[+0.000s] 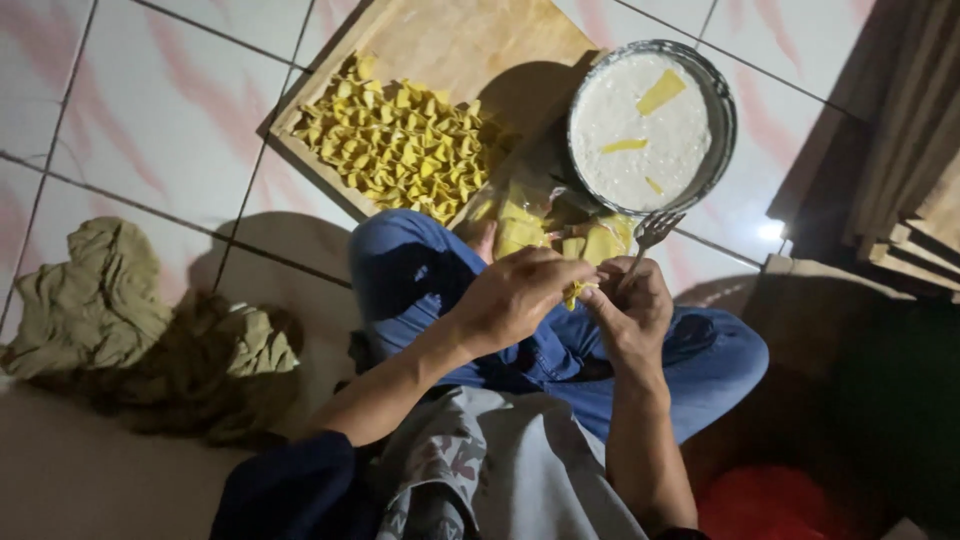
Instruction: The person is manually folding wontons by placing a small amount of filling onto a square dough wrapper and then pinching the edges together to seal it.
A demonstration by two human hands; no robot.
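- My left hand point(515, 295) and right hand point(632, 312) meet over my lap, both pinched shut on one small yellow dough piece point(575, 292) held between the fingertips.
- Right hand also grips a metal fork point(650, 238), tines pointing up and away from me.
- I'm sitting on the tiled floor point(170, 120) in blue jeans point(420, 275), knees bent.
- Just beyond my hands: a stack of flat yellow dough squares point(530, 225), partly in shadow.
- Far right: round metal bowl point(645, 125) with white filling, a few yellow scraps lying on it.
- Far left of the bowl: wooden board point(450, 40) on the floor, carrying a heap of folded yellow dumplings point(400, 145).
- Left, near me: crumpled olive cloth point(120, 310) on the floor, well apart from the board.
- Near right corner: something red point(770, 505), too dark to tell what.
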